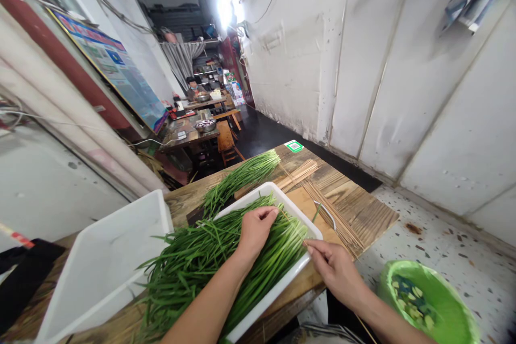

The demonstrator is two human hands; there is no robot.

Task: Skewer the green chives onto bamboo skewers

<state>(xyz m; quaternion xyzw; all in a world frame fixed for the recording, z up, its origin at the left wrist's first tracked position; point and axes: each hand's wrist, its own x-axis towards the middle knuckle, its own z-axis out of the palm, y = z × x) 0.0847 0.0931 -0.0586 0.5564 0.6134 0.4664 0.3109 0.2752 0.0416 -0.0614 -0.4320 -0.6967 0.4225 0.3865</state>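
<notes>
Long green garlic chives (209, 252) fill a white plastic tray (274, 309), with their pale stem ends toward the right. Over the stems, my left hand (258, 228) is closed in a pinch; whatever sits between its fingertips is too small to make out. At the tray's right rim, my right hand (332, 269) grips a thin bamboo skewer, whose lower end sticks out below the wrist. More skewers (334, 217) lie in a loose row on the wooden cutting board (300, 199) and table.
Another chive bundle (242, 177) lies beyond the tray. An empty-looking white tub (108, 258) stands at left. Past the board is a skewer bundle (298, 174). A green-lined bin (431, 301) with scraps stands on the floor at right. A person (193, 85) sits far back.
</notes>
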